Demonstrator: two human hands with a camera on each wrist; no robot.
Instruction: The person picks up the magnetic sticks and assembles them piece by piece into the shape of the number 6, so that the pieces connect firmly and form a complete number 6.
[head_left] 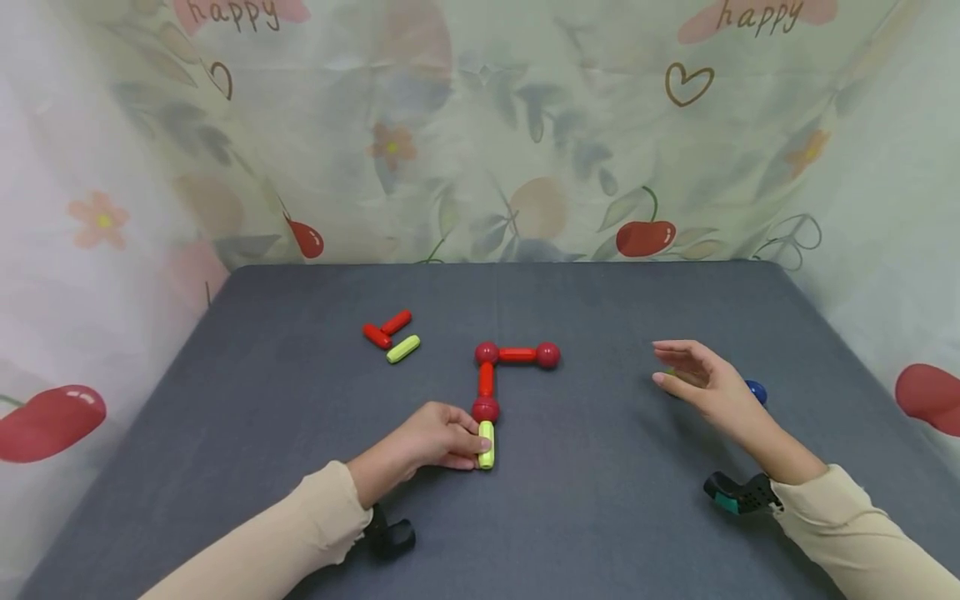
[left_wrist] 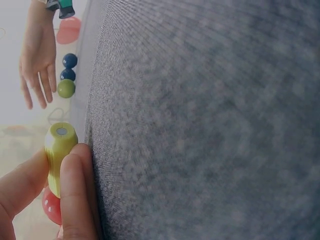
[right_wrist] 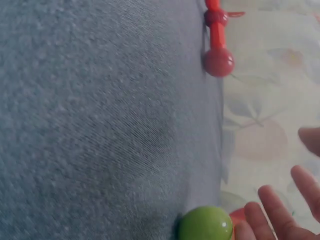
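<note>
My left hand (head_left: 446, 437) pinches a yellow-green rod (head_left: 487, 446) between thumb and fingers. The rod's upper end meets a red ball (head_left: 485, 409), the lowest one of an L-shaped chain of red balls and red rods (head_left: 517, 355). In the left wrist view the rod's free end shows a grey round tip. Over the right side of the table, my right hand (head_left: 708, 383) hovers with loosely bent fingers and nothing in its grasp. A green ball (right_wrist: 206, 223) lies just below its fingers in the right wrist view, and a blue ball (head_left: 756, 392) shows behind the hand.
Two loose red rods (head_left: 396, 322) and another yellow-green rod (head_left: 403, 349) lie at the back left. Blue balls (left_wrist: 70, 61) stand in a row with the green one. A patterned curtain (head_left: 480, 125) hangs behind the dark grey table (head_left: 600, 517).
</note>
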